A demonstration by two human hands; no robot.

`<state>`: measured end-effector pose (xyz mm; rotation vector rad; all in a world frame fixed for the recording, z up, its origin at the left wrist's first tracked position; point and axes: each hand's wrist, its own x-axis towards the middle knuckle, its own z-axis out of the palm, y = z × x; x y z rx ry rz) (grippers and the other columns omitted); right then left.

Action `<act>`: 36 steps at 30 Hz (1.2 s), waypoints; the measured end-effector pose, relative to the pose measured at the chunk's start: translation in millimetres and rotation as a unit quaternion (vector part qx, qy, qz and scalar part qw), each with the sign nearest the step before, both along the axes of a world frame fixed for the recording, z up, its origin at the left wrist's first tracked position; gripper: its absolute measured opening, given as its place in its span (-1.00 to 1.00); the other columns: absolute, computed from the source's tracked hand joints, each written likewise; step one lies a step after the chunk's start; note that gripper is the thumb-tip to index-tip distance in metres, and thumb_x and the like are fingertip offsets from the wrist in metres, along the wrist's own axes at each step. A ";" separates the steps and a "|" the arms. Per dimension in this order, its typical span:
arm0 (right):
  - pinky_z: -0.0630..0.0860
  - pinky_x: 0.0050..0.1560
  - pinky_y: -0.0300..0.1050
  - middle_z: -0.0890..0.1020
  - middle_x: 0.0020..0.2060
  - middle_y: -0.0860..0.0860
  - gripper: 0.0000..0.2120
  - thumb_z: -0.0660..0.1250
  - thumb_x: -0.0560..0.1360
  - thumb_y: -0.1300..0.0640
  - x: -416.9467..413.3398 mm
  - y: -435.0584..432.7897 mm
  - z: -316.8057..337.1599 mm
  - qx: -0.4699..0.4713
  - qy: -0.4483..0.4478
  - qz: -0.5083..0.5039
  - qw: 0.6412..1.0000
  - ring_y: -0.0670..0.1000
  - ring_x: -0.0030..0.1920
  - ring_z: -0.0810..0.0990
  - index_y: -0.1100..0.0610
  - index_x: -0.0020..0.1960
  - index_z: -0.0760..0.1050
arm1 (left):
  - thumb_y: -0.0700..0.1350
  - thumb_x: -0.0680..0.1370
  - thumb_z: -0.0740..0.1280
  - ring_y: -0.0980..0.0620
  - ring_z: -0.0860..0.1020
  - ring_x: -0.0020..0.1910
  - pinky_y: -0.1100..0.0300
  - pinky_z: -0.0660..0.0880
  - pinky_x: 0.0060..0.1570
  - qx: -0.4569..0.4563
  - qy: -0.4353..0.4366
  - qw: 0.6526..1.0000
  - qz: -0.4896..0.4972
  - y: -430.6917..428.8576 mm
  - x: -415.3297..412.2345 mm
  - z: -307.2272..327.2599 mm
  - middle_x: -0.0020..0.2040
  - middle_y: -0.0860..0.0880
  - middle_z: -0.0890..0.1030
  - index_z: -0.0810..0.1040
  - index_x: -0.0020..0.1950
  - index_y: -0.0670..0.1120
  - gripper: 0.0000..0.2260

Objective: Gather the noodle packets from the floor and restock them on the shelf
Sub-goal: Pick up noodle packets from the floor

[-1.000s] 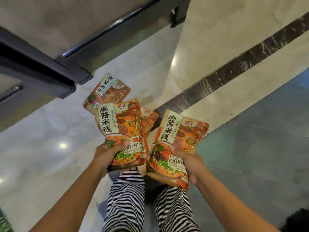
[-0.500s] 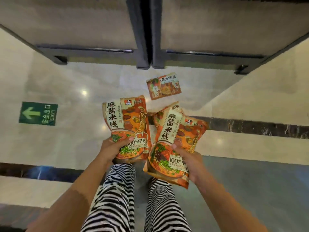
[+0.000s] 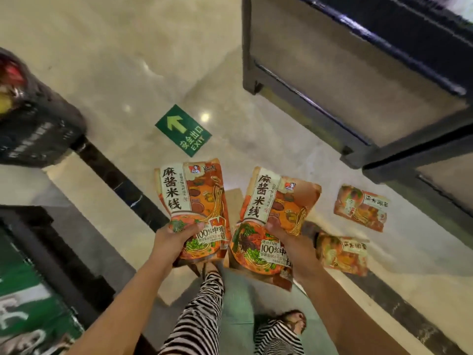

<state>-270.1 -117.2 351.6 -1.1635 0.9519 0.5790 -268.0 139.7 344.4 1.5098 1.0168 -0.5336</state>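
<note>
In left hand; right hand — packets

The person's left grip holds an orange plastic noodle packet upright by its lower part. The right grip holds a second orange packet just beside the first. Two more orange packets lie flat on the glossy beige stone floor, to the right, near the dark metal shelf. A green exit sticker is on the floor beyond the grips.
</note>
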 end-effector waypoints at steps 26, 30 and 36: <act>0.65 -0.07 0.07 0.71 -0.13 0.15 -0.72 0.59 0.32 0.21 327.7 533.9 24.0 -0.029 -0.024 0.362 0.932 0.16 -0.13 0.71 0.15 -0.03 0.59 | 0.30 0.04 0.59 -0.11 0.68 -0.14 -0.08 0.63 -0.01 0.228 0.072 0.900 0.364 507.6 126.8 58.6 -0.09 -0.07 0.70 0.59 0.00 -0.03 -0.33; 0.63 0.04 0.17 0.72 -0.09 0.17 -0.65 0.63 0.28 0.16 378.4 600.4 22.9 -0.073 -0.042 0.401 0.912 0.17 -0.11 0.71 0.16 0.01 0.62 | 0.20 0.15 0.63 -0.12 0.68 -0.09 -0.08 0.61 0.05 0.251 0.096 0.880 0.393 567.9 150.4 69.5 -0.04 -0.09 0.71 0.57 -0.12 -0.02 -0.52; 0.65 -0.10 0.07 0.70 -0.15 0.19 -0.62 0.62 0.29 0.15 423.1 692.0 19.8 -0.106 -0.036 0.413 0.904 0.17 -0.18 0.70 0.22 0.03 0.58 | 0.05 0.38 0.58 -0.17 0.64 -0.02 0.03 0.53 -0.02 0.316 0.112 0.874 0.352 672.6 176.5 64.4 0.03 -0.19 0.68 0.61 0.07 -0.17 -0.59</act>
